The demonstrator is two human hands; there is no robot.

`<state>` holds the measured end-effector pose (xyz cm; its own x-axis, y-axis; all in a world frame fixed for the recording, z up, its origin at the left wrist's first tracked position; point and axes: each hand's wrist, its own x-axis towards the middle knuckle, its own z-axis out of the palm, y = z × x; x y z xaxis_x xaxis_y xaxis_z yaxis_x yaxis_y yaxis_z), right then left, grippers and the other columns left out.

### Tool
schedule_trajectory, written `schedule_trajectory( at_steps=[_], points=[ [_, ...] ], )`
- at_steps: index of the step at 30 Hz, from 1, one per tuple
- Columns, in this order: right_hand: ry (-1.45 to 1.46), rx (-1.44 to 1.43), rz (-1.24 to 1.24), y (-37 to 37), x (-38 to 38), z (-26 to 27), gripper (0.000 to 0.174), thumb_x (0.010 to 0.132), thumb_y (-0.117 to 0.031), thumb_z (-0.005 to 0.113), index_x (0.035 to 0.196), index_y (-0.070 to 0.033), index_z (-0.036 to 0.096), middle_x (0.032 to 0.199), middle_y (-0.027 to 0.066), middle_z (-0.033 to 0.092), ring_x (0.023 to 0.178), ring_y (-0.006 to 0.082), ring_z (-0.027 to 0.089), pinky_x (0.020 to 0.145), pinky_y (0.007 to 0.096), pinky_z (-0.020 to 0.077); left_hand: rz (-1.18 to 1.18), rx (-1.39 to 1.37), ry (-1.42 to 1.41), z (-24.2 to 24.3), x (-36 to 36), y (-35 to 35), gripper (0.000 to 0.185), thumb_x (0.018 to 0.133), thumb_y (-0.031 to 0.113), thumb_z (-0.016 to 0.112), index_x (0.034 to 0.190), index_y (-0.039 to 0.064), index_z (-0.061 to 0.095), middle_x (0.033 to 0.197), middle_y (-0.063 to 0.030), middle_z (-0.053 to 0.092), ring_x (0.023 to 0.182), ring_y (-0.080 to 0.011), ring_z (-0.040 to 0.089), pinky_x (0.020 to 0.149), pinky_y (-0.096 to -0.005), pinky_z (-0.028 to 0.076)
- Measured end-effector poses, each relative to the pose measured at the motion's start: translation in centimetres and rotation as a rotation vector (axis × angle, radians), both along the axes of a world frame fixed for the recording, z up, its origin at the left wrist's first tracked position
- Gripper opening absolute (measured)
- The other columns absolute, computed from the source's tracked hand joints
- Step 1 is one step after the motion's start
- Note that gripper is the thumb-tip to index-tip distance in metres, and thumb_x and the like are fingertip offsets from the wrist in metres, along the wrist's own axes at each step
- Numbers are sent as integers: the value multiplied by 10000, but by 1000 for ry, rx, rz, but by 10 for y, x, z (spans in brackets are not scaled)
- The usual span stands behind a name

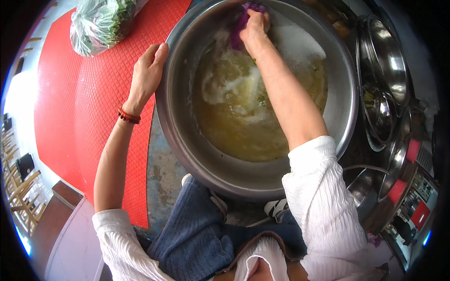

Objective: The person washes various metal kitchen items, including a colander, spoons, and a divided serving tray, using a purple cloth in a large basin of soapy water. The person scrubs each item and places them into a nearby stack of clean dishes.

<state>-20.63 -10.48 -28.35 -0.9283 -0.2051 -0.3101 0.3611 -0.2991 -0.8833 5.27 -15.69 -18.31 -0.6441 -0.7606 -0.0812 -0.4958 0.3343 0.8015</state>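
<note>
A wide stainless steel basin (172, 116) stands in front of me, partly filled with cloudy yellowish water (242, 137). White suds (299, 42) float along its far right side. My right hand (256, 28) reaches to the far inner wall and grips a purple mesh scrubbing cloth (239, 31). The cloth's lower part hangs at the waterline. At the basin's left rim, my left hand (147, 66) holds the outer edge, with its thumb against the metal and its fingers curled. A red beaded bracelet (129, 116) circles that wrist.
A red textured mat (91, 102) covers the surface to the left. On it lies a clear plastic bag of leafy greens (102, 28). Several metal bowls (386, 59) are stacked at the right, with a metal pan (362, 186) nearer me. Wooden chairs (26, 196) stand at far left.
</note>
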Motion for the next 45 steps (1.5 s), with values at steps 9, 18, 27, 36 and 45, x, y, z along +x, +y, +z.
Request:
schedule_trajectory(
  at_steps=[9,18,27,36,45],
  points=[
    [402,94,628,38,153,21,235,636,-158,598,805,-22,506,982,130,495,971,234,424,832,343,358,-26,-92,-44,-9,-15,9,571,824,464,528,1131,-14,476,922,-244,605,887,-366,591,761,-392,449],
    [335,91,1432,245,226,67,248,819,-216,608,920,-14,505,1158,135,379,1010,248,461,847,334,403,-50,-233,-31,-25,-2,-1,524,733,231,667,1144,16,423,915,-230,593,840,-364,595,720,-408,459],
    [748,846,1904,405,59,100,219,803,-235,535,868,-31,577,883,139,604,898,278,579,801,416,456,-106,-172,17,-56,1,-19,515,788,201,644,1198,-15,420,1028,-168,583,916,-214,572,807,-310,431],
    [1738,1687,1675,298,-141,73,202,744,-154,575,934,-121,634,982,62,612,994,190,546,855,340,432,-93,-160,-22,-42,-17,-22,528,785,192,640,1224,6,415,991,-192,574,886,-242,569,783,-346,440],
    [1714,967,1624,87,-171,-4,101,798,-152,489,776,-150,587,817,-35,580,865,129,531,827,292,391,-101,-194,-14,-26,-31,-11,543,781,179,628,1232,-13,396,1050,-254,562,969,-347,572,808,-376,446]
  ],
)
